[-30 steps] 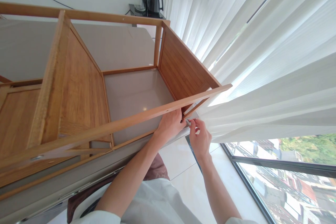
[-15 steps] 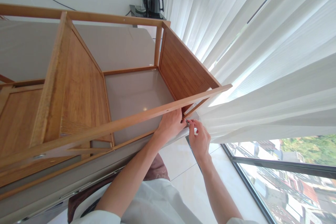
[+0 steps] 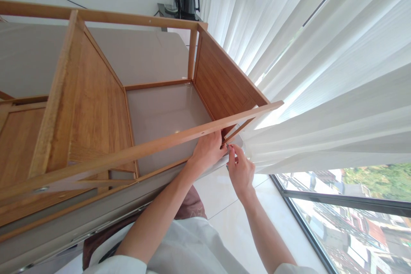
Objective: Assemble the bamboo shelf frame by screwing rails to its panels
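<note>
A wooden shelf unit [image 3: 180, 138] with slatless panels lies on its side across a grey table. At its near right corner my left hand [image 3: 208, 150] is closed round the lower frame, its fingertips hidden behind the wood and the long upper rail. Just right of it, my right hand [image 3: 240, 171] pinches a small metal piece [image 3: 228, 147] between thumb and fingertips, held against the corner. The piece is too small to tell its kind. Above both hands, the end panel [image 3: 221, 77] stands upright, joined to the rails.
The grey table [image 3: 154, 51] spreads under the frame. Behind it, a black kettle [image 3: 190, 1] and a glass pot [image 3: 171, 2] stand on a dark stand. White curtains [image 3: 305, 72] hang close on the right, beside a window frame [image 3: 321, 199]. Pale floor tiles [image 3: 215, 192] lie below.
My right hand has shifted slightly left and turned a little, its fingertips still at the corner. The left hand stays in place. The view has moved slightly.
</note>
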`<state>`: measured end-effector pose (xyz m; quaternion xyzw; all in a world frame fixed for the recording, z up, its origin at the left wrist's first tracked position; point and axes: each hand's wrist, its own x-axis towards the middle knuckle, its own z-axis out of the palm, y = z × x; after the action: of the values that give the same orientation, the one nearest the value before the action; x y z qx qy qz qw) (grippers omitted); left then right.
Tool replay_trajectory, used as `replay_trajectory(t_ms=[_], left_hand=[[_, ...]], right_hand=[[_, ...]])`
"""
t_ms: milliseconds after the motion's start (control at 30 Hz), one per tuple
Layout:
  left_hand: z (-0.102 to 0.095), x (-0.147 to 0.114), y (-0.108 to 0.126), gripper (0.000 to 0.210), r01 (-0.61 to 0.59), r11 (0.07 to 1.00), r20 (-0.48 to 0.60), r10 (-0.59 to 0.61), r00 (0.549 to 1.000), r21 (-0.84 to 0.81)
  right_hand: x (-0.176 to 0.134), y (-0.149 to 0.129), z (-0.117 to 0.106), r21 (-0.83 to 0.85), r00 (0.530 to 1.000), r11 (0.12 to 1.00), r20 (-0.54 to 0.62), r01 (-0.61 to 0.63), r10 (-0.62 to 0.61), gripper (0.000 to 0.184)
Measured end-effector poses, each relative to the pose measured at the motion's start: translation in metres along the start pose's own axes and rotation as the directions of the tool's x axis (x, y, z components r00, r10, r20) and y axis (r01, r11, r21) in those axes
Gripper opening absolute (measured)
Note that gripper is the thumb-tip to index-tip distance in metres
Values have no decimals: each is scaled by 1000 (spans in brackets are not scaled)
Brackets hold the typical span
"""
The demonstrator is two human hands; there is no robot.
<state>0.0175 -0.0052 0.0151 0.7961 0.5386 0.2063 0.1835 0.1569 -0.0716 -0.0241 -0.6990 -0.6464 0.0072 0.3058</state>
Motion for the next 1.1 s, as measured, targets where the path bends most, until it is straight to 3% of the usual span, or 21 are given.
replay_trajectory(t_ms=[200,400,633,767,900,1033,1100], left_hand=[[1,1,-1,37,3,1000,-4,-3,1000,0],[1,0,0,35,4,1000,-1,-4,1000,-12],[1,1,1,40,28,999,4,-28,1000,-46],[-9,-8,6,49,39,998,0,-40,999,-55],[-38,-49,5,62,22,977,-40,-31,999,-210],[-89,-122,-6,42,-39,924,21,50,999,-379],[-116,-161,-13,30,-1,914,24,12,1000,-407]], right_hand=[[5,-8,-6,22,995,995,14,-95,95,35],[5,-7,-5,20,997,997,13,-70,70,34],[0,-3,-6,33,998,999,-60,-10,11,32],[-3,-5,-13,76,990,997,-139,-22,33,29],[-14,-18,-19,165,977,986,-208,-20,54,26],[-36,-50,-18,244,990,969,-144,44,-9,24],[-50,-75,-15,290,989,950,-121,118,-86,22]])
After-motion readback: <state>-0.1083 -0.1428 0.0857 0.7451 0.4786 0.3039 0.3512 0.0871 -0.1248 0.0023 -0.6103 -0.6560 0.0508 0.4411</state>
